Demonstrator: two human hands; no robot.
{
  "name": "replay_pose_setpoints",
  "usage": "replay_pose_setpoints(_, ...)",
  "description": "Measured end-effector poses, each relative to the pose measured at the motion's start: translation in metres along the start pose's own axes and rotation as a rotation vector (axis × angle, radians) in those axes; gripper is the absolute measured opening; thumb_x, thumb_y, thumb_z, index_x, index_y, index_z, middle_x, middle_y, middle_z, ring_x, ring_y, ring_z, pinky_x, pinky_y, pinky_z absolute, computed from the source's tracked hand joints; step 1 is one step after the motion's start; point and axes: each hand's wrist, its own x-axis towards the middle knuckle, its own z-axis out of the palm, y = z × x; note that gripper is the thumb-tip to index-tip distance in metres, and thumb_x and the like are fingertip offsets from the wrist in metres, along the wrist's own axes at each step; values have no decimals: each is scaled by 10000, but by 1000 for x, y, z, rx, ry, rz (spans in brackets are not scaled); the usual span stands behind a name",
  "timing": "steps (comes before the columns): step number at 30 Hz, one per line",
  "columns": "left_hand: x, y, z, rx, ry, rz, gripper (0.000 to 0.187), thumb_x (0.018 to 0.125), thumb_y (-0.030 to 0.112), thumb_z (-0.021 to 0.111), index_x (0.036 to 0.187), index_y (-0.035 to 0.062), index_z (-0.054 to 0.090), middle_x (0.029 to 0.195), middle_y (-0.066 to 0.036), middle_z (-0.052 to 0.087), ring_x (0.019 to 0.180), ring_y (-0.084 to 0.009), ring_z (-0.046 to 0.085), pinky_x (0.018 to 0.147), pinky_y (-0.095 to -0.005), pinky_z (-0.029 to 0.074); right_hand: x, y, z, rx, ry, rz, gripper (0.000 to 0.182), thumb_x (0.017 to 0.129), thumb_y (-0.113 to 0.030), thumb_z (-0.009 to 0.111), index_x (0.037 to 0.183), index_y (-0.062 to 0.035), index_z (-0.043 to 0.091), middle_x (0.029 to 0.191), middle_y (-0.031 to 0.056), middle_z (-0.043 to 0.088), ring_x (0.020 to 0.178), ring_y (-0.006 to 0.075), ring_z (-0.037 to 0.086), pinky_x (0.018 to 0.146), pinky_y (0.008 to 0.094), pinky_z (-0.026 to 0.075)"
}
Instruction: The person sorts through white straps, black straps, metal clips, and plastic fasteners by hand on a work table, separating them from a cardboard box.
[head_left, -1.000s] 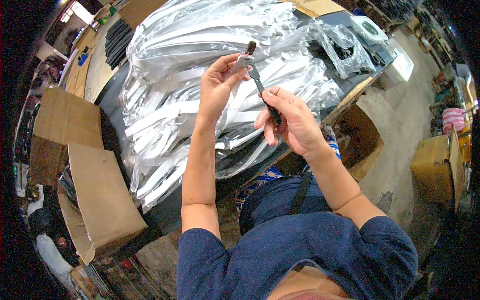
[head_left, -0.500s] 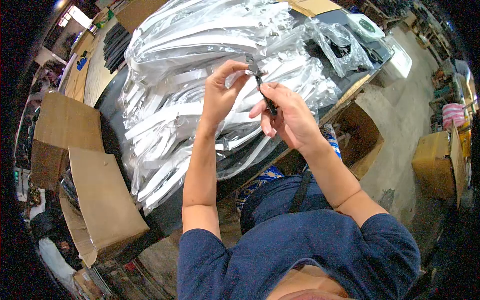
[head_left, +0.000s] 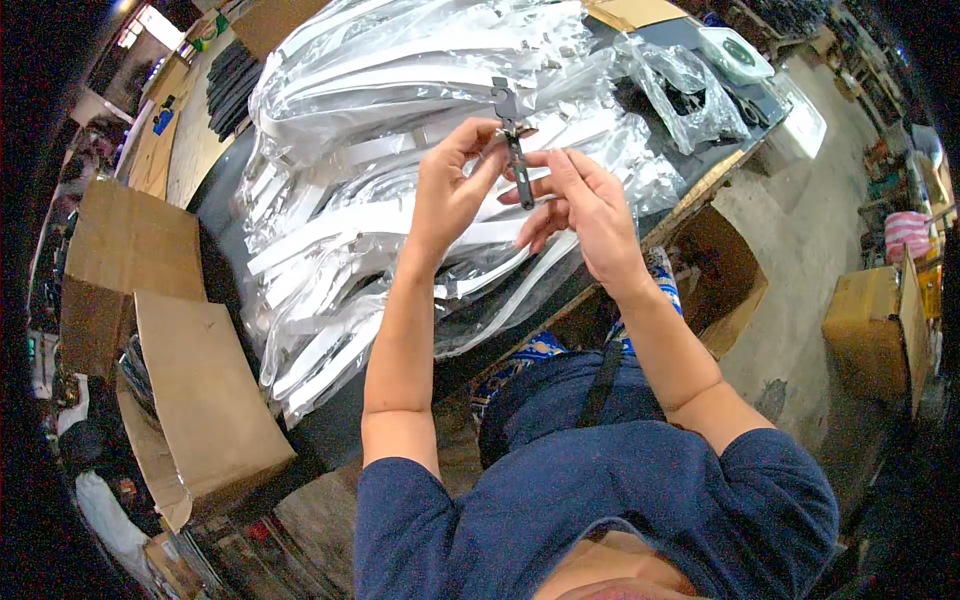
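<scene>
Between my hands is a slim black hanger (head_left: 519, 165) with a hook at its top end, upright over the pile. My left hand (head_left: 456, 180) pinches it near the middle, where a small metallic piece shows. My right hand (head_left: 590, 205) is at its right side, with thumb and index finger close together by the hanger and the other fingers loosely curled; whether it grips the hanger is unclear. Below and behind them lies a big heap of white straps in clear plastic bags (head_left: 350, 225) on a dark table.
An open cardboard box (head_left: 205, 390) stands at the left. Another open box (head_left: 735, 275) is beside the table's right edge, and one more (head_left: 865, 325) sits on the floor farther right. Dark strips (head_left: 232, 90) lie at the upper left; a clear bag (head_left: 680, 95) lies at the upper right.
The hanger has risen slightly and its hook now shows fully above my left hand. My right hand's fingers have shifted up and changed their hold beside it.
</scene>
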Motion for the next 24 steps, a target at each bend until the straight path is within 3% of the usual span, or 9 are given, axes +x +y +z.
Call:
replay_pose_setpoints(1,1,-1,-1,-42,13,-39,150,842,11,547,986,-16,582,804,-41,625,769,-80,567,676,-226,447,-1,5,0,2,2,3,286,938,-205,478,1138,-1,490,899,180,633,529,192,634,456,246,503)
replay_pose_setpoints(3,1,-1,-2,-86,25,-76,134,850,27,541,971,-19,574,789,-33,614,760,-70,559,664,-217,438,-2,18,-2,-530,220,-439,254,848,-10,557,1100,-6,523,916,144,627,553,176,628,484,239,501)
replay_pose_setpoints(4,1,-1,-2,-96,14,-87,120,854,39,535,956,-13,572,784,-23,605,753,-60,547,656,-205,425,-2,18,-3,-709,215,-567,388,736,127,580,1094,-19,547,953,122,596,638,188,621,542,254,503)
replay_pose_setpoints(5,1,0,-2,-106,3,-100,108,859,51,529,940,-7,569,779,-14,597,746,-50,535,648,-193,412,-2,18,-4,-710,215,-568,388,736,127,580,1094,-19,547,953,122,596,638,188,621,542,254,503)
replay_pose_setpoints(7,1,3,-1,-79,11,-85,101,860,49,529,934,-5,571,782,-6,594,739,-46,525,642,-189,404,-1,19,-2,-997,100,-845,422,722,116,592,1113,-38,555,972,128,562,727,216,602,601,280,506)
replay_pose_setpoints(9,0,3,2,-51,14,-74,94,861,48,528,927,-2,573,785,1,591,732,-43,516,636,-184,397,1,21,-3,-982,103,-819,382,727,108,601,1078,-43,589,989,129,542,779,244,595,643,298,505)
replay_pose_setpoints(12,2,2,0,-122,1,-47,100,859,48,532,934,-2,575,794,8,587,735,-38,508,637,-179,392,8,24,-3,-972,93,-971,264,721,104,620,959,-10,642,991,126,553,823,251,610,665,303,514)
replay_pose_setpoints(16,3,-2,0,-201,-5,-86,114,875,67,551,960,-1,585,848,-6,606,738,-40,512,636,-183,401,16,24,-2,-986,102,-1110,295,700,108,634,970,-12,646,971,129,577,811,243,611,669,306,514)
replay_pose_setpoints(24,1,-3,-5,-356,-75,-174,186,883,95,581,1029,-20,593,916,-29,626,780,-26,531,651,-165,414,28,17,-6,-1025,182,-1177,289,665,71,675,928,-46,650,929,104,621,804,245,611,674,314,509)
